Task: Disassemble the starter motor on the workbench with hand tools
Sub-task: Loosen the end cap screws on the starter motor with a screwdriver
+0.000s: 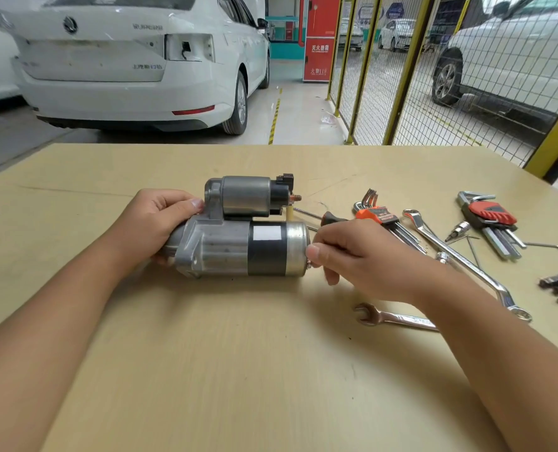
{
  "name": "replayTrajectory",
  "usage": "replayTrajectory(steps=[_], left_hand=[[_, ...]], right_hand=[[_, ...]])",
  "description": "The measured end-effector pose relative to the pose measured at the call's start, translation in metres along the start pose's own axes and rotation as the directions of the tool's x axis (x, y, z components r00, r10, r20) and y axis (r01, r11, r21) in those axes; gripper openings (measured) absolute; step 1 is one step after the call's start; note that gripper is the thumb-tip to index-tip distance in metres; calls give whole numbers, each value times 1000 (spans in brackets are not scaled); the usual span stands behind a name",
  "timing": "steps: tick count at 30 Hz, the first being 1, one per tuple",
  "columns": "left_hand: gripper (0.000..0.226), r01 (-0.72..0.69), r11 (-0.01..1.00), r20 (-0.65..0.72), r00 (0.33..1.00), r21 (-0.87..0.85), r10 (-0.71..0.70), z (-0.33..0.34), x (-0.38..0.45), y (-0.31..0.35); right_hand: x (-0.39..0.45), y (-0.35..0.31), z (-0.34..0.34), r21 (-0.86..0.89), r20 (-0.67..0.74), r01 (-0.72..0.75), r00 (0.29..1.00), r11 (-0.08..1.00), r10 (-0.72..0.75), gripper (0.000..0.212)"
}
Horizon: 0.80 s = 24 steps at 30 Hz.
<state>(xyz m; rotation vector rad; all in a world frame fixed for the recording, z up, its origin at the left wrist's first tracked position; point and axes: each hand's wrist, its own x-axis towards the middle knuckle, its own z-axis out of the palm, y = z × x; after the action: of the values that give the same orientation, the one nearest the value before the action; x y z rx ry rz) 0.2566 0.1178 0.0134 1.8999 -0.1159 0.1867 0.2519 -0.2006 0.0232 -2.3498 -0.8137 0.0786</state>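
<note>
The starter motor (238,246) lies on its side in the middle of the wooden workbench (238,370), with its solenoid (248,195) on the far side. My left hand (153,223) grips the motor's nose end, thumb against the housing. At the silver end cap (297,247), my right hand (346,252) pinches a small bolt head (309,264) between thumb and curled index finger. A screwdriver (320,216) with a black handle lies just behind my right hand, and the hand partly hides its handle.
Right of the motor lie an orange hex key set (380,215), a red hex key set (491,215), a long ring spanner (466,262), a combination wrench (391,318), a socket bit (458,230) and loose hex keys. A white car (124,60) and a yellow mesh fence (401,76) stand beyond.
</note>
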Motion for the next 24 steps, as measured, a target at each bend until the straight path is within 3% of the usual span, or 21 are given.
replayTrajectory(steps=[2, 5, 10, 13, 19, 22, 24], left_hand=[[31, 1, 1000, 2, 1000, -2, -1, 0, -1, 1], [23, -5, 1000, 0, 1000, 3, 5, 0, -1, 2], [33, -6, 1000, -13, 1000, 12, 6, 2, -2, 2], [35, 4, 1000, -6, 1000, 5, -4, 3, -2, 3], [30, 14, 1000, -19, 1000, -5, -14, 4, -2, 3], [31, 9, 1000, -20, 1000, -10, -9, 4, -3, 3], [34, 5, 1000, -15, 1000, -19, -5, 5, -4, 4]], right_hand=[[0, 1, -2, -8, -32, 4, 999, 1000, -4, 17], [-2, 1, -5, -5, -79, 1, 997, 1000, -1, 24], [-1, -1, -7, -24, 25, -33, 999, 999, 34, 32], [-2, 1, -10, -22, -39, -4, 999, 1000, 3, 17], [-2, -2, -7, -6, 21, -25, 999, 1000, 25, 31], [-2, -1, -9, -11, -22, -5, 1000, 1000, 5, 18], [-4, -1, -10, 4, -47, 3, 999, 1000, -3, 21]])
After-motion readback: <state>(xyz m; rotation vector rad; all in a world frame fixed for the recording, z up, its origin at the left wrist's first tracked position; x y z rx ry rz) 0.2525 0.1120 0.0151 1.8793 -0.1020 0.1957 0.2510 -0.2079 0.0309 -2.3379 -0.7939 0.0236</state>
